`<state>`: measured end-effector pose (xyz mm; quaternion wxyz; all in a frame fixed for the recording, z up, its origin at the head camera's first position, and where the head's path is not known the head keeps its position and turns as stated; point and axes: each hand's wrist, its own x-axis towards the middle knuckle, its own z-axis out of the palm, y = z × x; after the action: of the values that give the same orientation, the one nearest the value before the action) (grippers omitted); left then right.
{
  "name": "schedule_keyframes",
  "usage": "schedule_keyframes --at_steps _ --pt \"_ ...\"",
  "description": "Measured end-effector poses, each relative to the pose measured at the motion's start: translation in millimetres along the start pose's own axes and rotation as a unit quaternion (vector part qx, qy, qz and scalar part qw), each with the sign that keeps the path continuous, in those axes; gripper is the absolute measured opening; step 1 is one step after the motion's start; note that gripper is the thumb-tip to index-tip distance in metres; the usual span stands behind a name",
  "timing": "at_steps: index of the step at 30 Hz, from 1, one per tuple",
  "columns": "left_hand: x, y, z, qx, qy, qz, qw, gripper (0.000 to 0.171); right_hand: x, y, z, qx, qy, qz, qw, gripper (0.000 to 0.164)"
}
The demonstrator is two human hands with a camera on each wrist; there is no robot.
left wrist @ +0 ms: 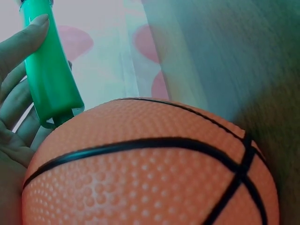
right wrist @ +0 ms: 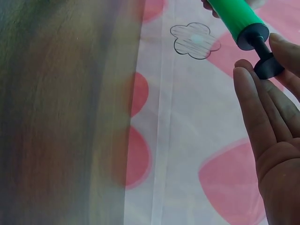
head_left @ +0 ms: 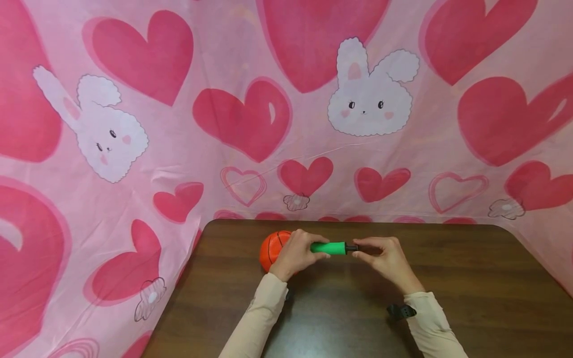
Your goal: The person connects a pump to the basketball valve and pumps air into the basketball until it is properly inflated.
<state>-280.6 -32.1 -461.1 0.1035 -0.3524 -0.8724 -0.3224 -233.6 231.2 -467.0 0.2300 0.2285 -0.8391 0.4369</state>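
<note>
Left hand (head_left: 296, 252) grips a hand pump (head_left: 329, 248), seemingly bracing it, as right hand (head_left: 388, 259) pinches the plunger handle (right wrist: 268, 67); basketball (head_left: 272, 250) at nine o'clock.

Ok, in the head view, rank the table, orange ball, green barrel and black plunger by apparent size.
1. Table
2. Orange ball, partly hidden by the left hand
3. Green barrel, also partly covered
4. Black plunger

And here's the brown wood-grain tabletop (head_left: 470, 268), a soft sheen across it, far corners rounded off! Toward the far left, a round orange pebbled ball with black lines (head_left: 271, 250), contact with the surface hidden.
</note>
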Motion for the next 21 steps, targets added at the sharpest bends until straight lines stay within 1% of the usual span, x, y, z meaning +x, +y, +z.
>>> schedule_keyframes --at_steps 5,14,21 --pt "0.4 -0.3 0.6 0.001 -0.003 0.002 1.0 0.032 0.4 -0.5 -1.4 -0.006 -0.002 0.0 1.0 0.032" --pt "-1.3 -3.2 2.0 0.011 -0.01 0.003 0.9999 0.034 -0.4 -1.0 -2.9 0.002 -0.018 0.003 1.0 0.032" --pt "0.4 -3.7 2.0 -0.005 -0.015 0.008 0.9998 0.035 1.0 -2.7 -6.4 -0.003 -0.016 -0.002 1.0 0.033"
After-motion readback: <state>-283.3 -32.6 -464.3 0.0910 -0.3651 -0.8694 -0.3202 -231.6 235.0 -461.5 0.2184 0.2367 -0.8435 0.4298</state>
